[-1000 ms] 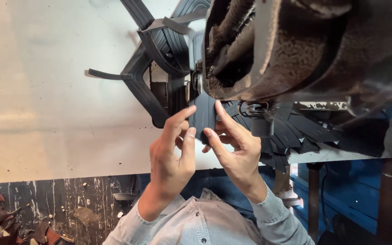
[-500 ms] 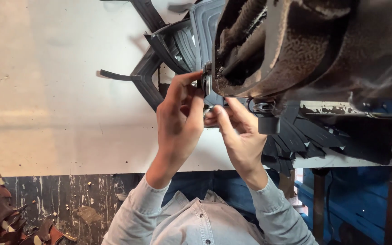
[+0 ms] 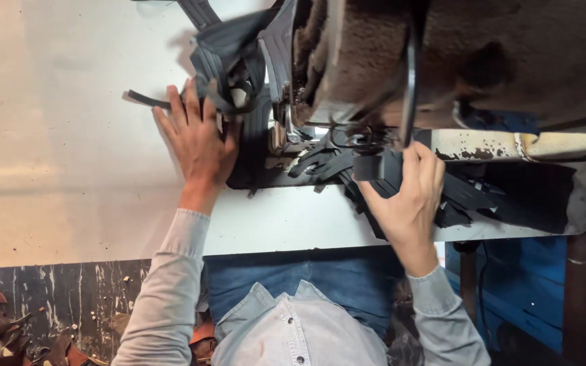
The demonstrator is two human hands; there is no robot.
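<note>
Head view: white, scuffed worktable top (image 3: 69, 135) carrying a worn brown sewing machine (image 3: 442, 47), with blue-painted framework below at the right edge. Left hand (image 3: 198, 139), fingers spread wide and flat, presses on a bundle of dark grey stitched fabric straps (image 3: 228, 51) beside the machine's needle area, gripping nothing. Right hand (image 3: 408, 193), fingers curled closed, holds one small dark grey cut fabric piece (image 3: 369, 166) above a loose heap of similar dark pieces (image 3: 462, 196) lying on the table edge under the machine.

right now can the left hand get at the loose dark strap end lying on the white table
Probably yes: the left hand lies flat on the white table, its fingertips beside the loose dark strap end, nothing between.
</note>
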